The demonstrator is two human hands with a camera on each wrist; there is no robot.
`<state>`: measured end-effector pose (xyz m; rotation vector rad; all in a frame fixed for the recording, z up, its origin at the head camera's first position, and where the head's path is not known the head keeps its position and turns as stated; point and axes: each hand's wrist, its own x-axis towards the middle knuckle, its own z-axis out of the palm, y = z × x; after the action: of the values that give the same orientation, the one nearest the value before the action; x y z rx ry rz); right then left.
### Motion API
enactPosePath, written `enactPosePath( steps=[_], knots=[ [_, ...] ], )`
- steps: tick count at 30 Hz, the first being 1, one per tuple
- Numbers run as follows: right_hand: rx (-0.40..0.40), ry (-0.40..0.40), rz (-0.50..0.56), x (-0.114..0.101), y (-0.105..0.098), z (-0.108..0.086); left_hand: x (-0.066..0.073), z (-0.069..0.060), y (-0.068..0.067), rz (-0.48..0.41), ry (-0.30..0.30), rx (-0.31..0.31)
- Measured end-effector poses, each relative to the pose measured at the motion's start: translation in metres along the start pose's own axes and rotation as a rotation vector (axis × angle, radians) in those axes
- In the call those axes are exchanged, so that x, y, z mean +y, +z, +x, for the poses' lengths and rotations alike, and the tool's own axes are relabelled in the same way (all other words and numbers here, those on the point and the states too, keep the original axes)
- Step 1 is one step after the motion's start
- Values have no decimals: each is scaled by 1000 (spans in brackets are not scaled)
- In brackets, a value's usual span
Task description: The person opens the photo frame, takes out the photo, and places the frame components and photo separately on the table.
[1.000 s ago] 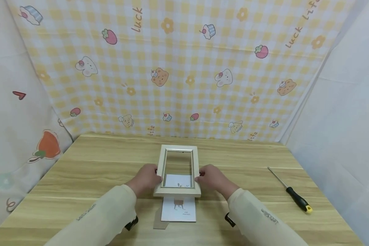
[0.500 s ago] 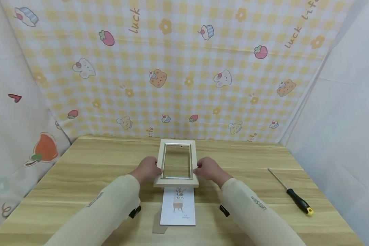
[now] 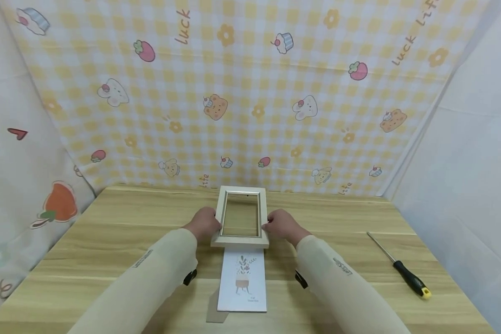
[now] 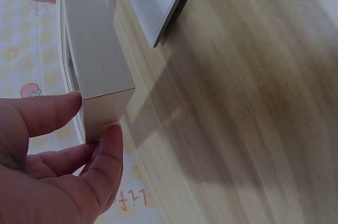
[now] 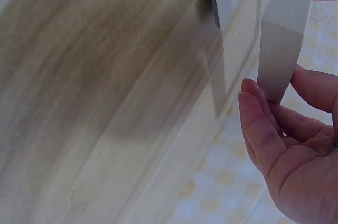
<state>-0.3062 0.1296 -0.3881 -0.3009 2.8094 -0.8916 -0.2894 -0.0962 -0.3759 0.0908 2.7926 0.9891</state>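
A cream picture frame (image 3: 240, 240) with an open middle is held near the back of the table by both hands, one at each side. My left hand (image 3: 204, 224) pinches its left edge; in the left wrist view the thumb lies on one face and the fingers behind. My right hand (image 3: 284, 226) grips the right edge the same way. In front of the frame lies a white picture card (image 3: 243, 278) printed with a potted plant, on top of a backing whose greyish tab (image 3: 216, 316) sticks out at lower left. Both wrist views show the frame raised off the wood.
A screwdriver (image 3: 401, 266) with a black and yellow handle lies at the right of the wooden table (image 3: 142, 208). A yellow checked cloth (image 3: 254, 139) hangs behind the table's back edge, with pale cloths at both sides.
Both hands have carried the frame away from me, toward the back of the table. The printed card, partly behind the frame a second ago, now shows almost whole in front of it.
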Motion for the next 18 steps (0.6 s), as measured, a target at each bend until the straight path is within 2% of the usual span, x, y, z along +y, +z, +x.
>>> enactPosePath(
  steps=[7, 18],
  knots=[
    [-2, 12, -32, 6, 0, 16, 0, 18, 2, -2, -49, -7],
    [-15, 24, -32, 14, 2, 32, -1, 34, 7, 15, -71, -7]
  ],
)
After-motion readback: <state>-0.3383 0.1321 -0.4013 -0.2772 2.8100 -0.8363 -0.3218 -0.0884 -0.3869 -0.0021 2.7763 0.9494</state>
